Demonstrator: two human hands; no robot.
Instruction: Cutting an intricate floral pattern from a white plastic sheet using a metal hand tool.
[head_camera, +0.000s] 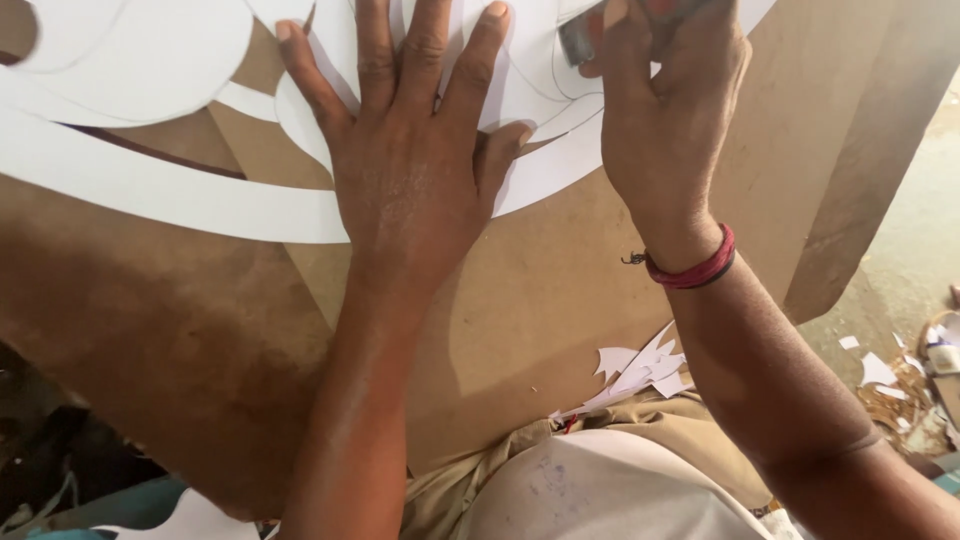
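Left hand (410, 170) lies flat, fingers spread, its grip apart, pressing the white cut-out paper (150, 190) against the brown board (560, 290). Right hand (665, 110), grip clamped on a small cutting tool (580, 40), works at the paper's upper edge. Paper scraps (640, 370) lie near the lap.

white paper (180, 190), brown board (560, 300), red wristband (700, 268).

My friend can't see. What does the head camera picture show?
A person's left hand presses flat on a white paper cutout lying on a brown board, while the right hand grips a small cutting tool at the paper's curved edge. White paper scraps lie near the person's lap.
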